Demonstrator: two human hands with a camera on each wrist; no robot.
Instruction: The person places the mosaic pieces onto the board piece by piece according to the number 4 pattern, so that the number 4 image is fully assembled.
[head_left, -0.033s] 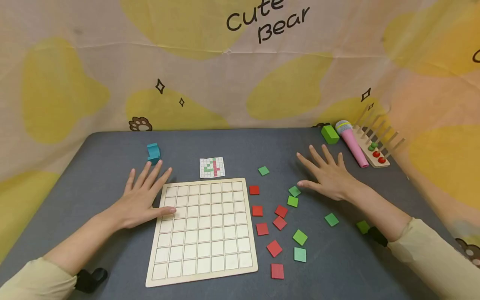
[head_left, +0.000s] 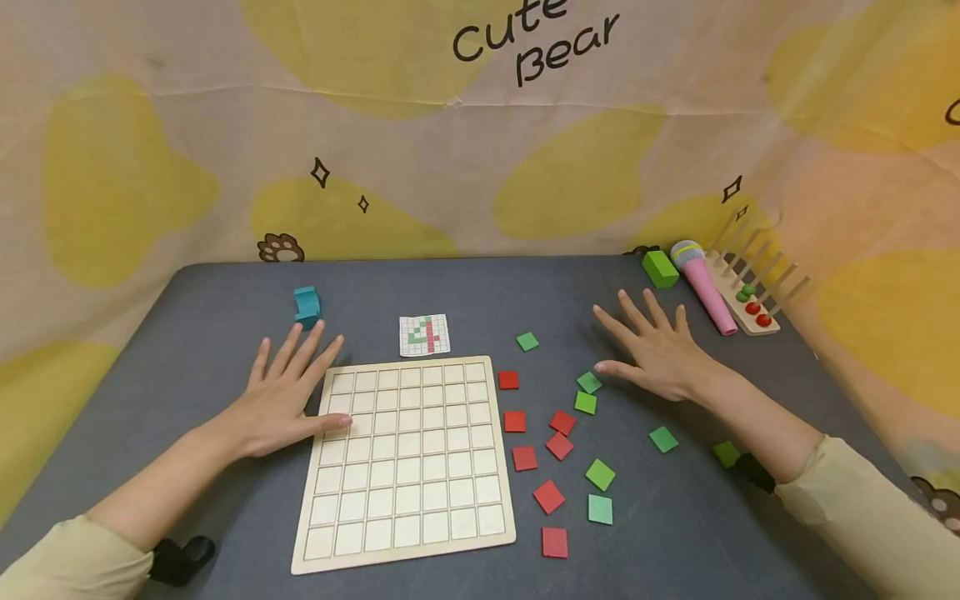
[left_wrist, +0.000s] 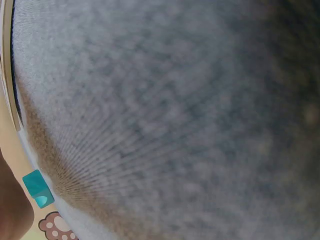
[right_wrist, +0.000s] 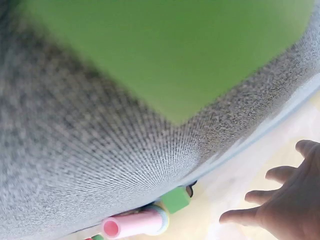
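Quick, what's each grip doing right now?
Left grip: open, holding nothing, partly over the pale grid board.
Right grip: open, holding nothing, close to a green tile.

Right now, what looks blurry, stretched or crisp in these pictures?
Head view: grid board and red tiles look crisp; left wrist view: tabletop soft and streaked, darkening toward the right edge; right wrist view: a close green tile is out of focus, its edges blurred.

L grip [head_left: 273,412], R grip [head_left: 663,360], both splayed
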